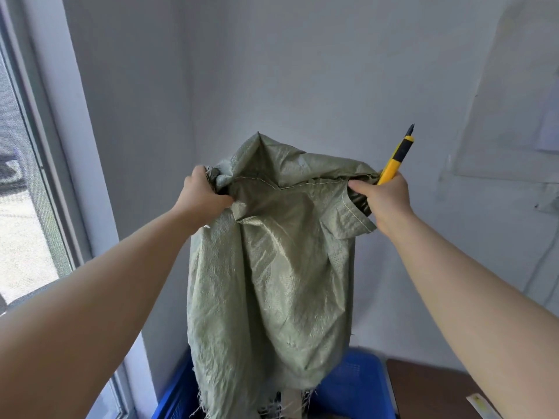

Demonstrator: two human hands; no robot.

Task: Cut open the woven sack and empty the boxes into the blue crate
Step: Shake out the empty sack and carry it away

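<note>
The pale wall [302, 71] fills most of the view, with a window [24, 207] running down the 9 o'clock side. At the centre hangs the green woven sack [272, 267]. It is held upside down, with its stitched seam at the top and its frayed, already cut mouth trailing at 6 o'clock into the blue crate [360, 379] below. It hangs slack and crumpled, so much of its load seems to have gone. A pale shape [291, 399] shows just under the frayed edge and may be one of the boxes, but I cannot tell. A brown table top [429, 385] sits at 5 o'clock, beside the crate. The left hand [201, 192], at 10 o'clock from the sack's middle, is clenched round a bunched corner of the seam. The right hand [387, 198], at 2 o'clock, pinches the other corner and also grips a yellow utility knife [396, 158], whose blade sticks out and points up and away from the cloth. The cutting looks done and the step in hand is the emptying: the sack is being lifted by its bottom so that the contents drop into the crate. The next move calls for a higher lift or a shake with the mouth kept over the crate, watching that the bare blade stays off the sack and the other arm. It would be safer to retract the blade or set the knife down first.
</note>
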